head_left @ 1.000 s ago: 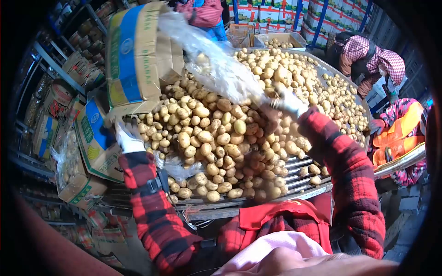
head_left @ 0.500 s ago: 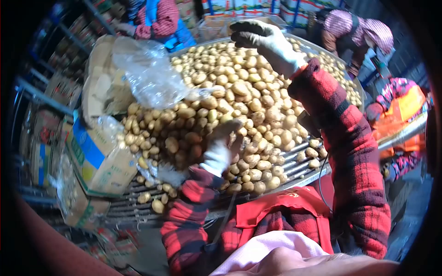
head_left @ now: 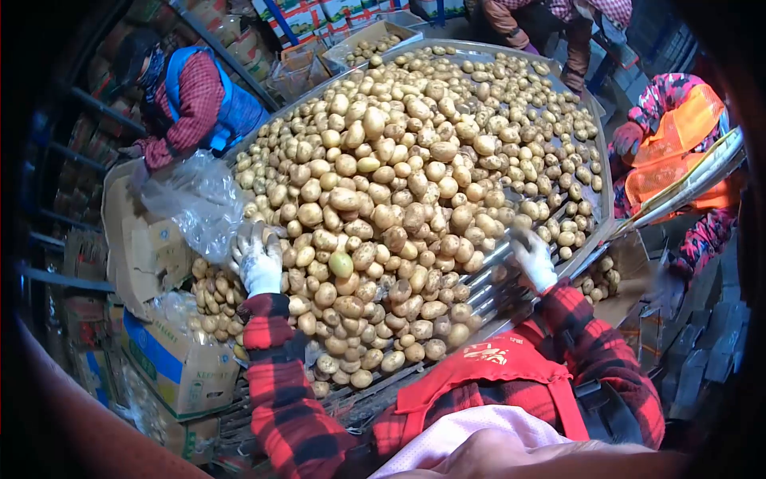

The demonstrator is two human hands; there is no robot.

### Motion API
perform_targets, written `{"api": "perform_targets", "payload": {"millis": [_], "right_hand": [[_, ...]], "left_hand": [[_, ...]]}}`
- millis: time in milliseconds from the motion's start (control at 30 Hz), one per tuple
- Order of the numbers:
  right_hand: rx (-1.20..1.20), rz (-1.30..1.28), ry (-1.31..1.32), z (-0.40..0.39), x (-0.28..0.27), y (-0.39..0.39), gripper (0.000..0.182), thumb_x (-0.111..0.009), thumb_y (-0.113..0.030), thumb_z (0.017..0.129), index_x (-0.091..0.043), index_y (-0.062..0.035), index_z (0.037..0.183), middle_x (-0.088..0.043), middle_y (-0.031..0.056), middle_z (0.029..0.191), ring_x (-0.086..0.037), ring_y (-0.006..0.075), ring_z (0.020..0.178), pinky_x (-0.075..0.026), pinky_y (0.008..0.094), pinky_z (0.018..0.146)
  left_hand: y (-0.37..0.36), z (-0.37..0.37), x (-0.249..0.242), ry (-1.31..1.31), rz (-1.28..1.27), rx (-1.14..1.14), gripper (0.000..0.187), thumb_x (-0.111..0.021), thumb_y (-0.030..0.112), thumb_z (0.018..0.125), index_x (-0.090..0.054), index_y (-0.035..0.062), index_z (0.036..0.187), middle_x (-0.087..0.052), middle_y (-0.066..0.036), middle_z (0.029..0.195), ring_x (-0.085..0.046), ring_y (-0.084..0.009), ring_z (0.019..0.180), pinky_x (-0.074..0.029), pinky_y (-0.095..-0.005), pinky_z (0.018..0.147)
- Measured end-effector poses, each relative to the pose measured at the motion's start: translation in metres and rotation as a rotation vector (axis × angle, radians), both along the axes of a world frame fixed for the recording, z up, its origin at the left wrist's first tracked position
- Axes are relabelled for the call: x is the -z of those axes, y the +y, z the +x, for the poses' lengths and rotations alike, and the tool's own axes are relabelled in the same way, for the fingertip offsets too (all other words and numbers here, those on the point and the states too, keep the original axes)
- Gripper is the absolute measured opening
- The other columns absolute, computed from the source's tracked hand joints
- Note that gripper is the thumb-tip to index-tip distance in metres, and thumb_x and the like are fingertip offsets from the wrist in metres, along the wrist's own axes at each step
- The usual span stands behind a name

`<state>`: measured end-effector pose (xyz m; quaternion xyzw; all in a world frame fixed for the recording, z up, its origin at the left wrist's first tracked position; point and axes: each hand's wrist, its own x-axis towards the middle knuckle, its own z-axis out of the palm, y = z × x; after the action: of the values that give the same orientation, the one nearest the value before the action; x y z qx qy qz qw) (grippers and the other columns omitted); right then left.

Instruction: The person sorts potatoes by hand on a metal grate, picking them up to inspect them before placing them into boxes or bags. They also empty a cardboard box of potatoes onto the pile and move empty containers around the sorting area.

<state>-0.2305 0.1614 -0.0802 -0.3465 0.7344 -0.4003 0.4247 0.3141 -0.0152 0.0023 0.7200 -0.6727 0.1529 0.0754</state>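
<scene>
While left hand [head_left: 259, 259] rests open-fingered on potatoes [head_left: 399, 207], gripping nothing, right hand [head_left: 533, 259] lies spread on roller bars [head_left: 487, 291] beyond heap edge. Risk: potatoes under left fingertips roll off near edge; plastic bag [head_left: 199, 199] beside left fingers snags.

Left hand [head_left: 258, 259]: gloved, laid open on the potatoes [head_left: 399, 199] at the 9 o'clock edge of the heap.
Right hand [head_left: 532, 257]: gloved, set on the roller table [head_left: 487, 291] at 4 o'clock of the heap; grip not discernible.
Plastic bag [head_left: 195, 199]: clear, crumpled, seen just beside the left hand at 10 o'clock.
Cardboard box [head_left: 179, 363]: found at 7 o'clock, below the bag.
Co-worker in blue vest [head_left: 199, 100]: observed at 11 o'clock.
Co-worker in orange vest [head_left: 678, 136]: observed at 2 o'clock.
</scene>
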Motion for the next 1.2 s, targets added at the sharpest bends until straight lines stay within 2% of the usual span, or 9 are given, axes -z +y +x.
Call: {"api": "perform_targets", "payload": {"millis": [233,333,667,800,933,967,1033,1133,1200], "right_hand": [[-0.540,-0.739,0.521,0.114,-0.145,-0.216,0.062,-0.060,-0.032,0.095,-0.046,-0.0080,0.150,-0.047,0.0248,0.151,-0.053,0.0417,0.132,-0.043,0.0457,0.111],[-0.589,-0.564,0.712,0.172,-0.140,-0.306,0.059,-0.065,-0.033,0.089,-0.052,-0.0105,0.142,-0.057,0.0250,0.130,-0.057,0.0428,0.119,-0.048,0.0507,0.101],[-0.530,-0.766,0.682,0.101,-0.071,-0.203,0.039,-0.071,-0.015,0.079,-0.065,-0.0108,0.118,-0.061,0.0133,0.124,-0.059,0.0365,0.113,-0.053,0.0455,0.092],[-0.339,-0.476,0.220,0.043,-0.045,-0.174,0.034,-0.068,-0.019,0.090,-0.067,-0.0095,0.123,-0.063,0.0122,0.126,-0.060,0.0299,0.119,-0.051,0.0413,0.098],[0.030,-0.212,-1.156,0.011,-0.028,-0.154,0.042,-0.061,-0.025,0.101,-0.056,-0.0066,0.138,-0.062,0.0095,0.128,-0.064,0.0227,0.113,-0.057,0.0408,0.093],[-0.154,-0.499,-0.594,0.006,-0.025,-0.145,0.043,-0.057,-0.027,0.105,-0.053,-0.0059,0.142,-0.060,0.0094,0.132,-0.061,0.0231,0.120,-0.054,0.0401,0.100],[-0.133,-0.561,-0.698,-0.004,-0.012,-0.136,0.050,-0.068,-0.018,0.097,-0.052,-0.0045,0.142,-0.062,0.0105,0.132,-0.062,0.0228,0.120,-0.052,0.0388,0.103],[0.114,-0.296,-1.723,-0.018,-0.022,-0.129,0.060,-0.078,-0.009,0.091,-0.050,-0.0040,0.144,-0.064,0.0113,0.133,-0.063,0.0222,0.121,-0.049,0.0372,0.106],[-0.284,-0.575,-0.445,-0.010,-0.015,-0.113,0.050,-0.062,-0.007,0.102,-0.046,-0.0084,0.150,-0.062,0.0072,0.132,-0.060,0.0174,0.121,-0.050,0.0346,0.102]], "left_hand": [[-0.008,-0.143,-0.004,0.069,-0.075,0.412,0.064,-0.070,0.048,0.090,-0.053,0.0262,0.148,-0.042,-0.008,0.158,-0.031,-0.0409,0.148,-0.017,-0.0636,0.120],[-0.004,-0.166,-0.002,0.108,-0.131,0.397,0.068,-0.076,0.049,0.084,-0.057,0.0215,0.144,-0.043,-0.008,0.154,-0.029,-0.0460,0.146,-0.017,-0.0651,0.120],[-0.007,-0.171,-0.024,0.144,-0.024,0.355,0.054,-0.074,0.040,0.088,-0.062,0.0199,0.136,-0.046,-0.010,0.151,-0.031,-0.0419,0.146,-0.018,-0.0623,0.120],[-0.086,-0.206,-0.044,0.352,-0.207,0.672,0.042,-0.068,0.030,0.093,-0.062,0.0127,0.131,-0.059,-0.016,0.137,-0.049,-0.0380,0.134,-0.031,-0.0552,0.117],[-0.199,-0.241,-0.033,0.500,0.058,0.463,0.068,-0.058,0.050,0.099,-0.045,0.0099,0.152,-0.054,-0.022,0.147,-0.048,-0.0409,0.138,-0.036,-0.0462,0.117],[-0.217,-0.249,-0.028,0.492,0.182,0.387,0.072,-0.057,0.054,0.097,-0.045,0.0098,0.152,-0.054,-0.022,0.148,-0.048,-0.0397,0.139,-0.035,-0.0459,0.118],[-0.231,-0.272,-0.022,0.375,0.285,0.300,0.077,-0.055,0.061,0.095,-0.047,0.0100,0.151,-0.052,-0.022,0.149,-0.049,-0.0382,0.139,-0.035,-0.0459,0.118],[-0.203,-0.281,-0.025,0.193,0.271,0.286,0.061,-0.056,0.056,0.095,-0.060,0.0121,0.137,-0.058,-0.019,0.140,-0.055,-0.0381,0.129,-0.038,-0.0503,0.112],[-0.184,-0.271,-0.021,0.323,0.216,0.439,0.051,-0.061,0.045,0.094,-0.062,0.0130,0.134,-0.060,-0.018,0.134,-0.056,-0.0386,0.126,-0.041,-0.0485,0.109]]}}
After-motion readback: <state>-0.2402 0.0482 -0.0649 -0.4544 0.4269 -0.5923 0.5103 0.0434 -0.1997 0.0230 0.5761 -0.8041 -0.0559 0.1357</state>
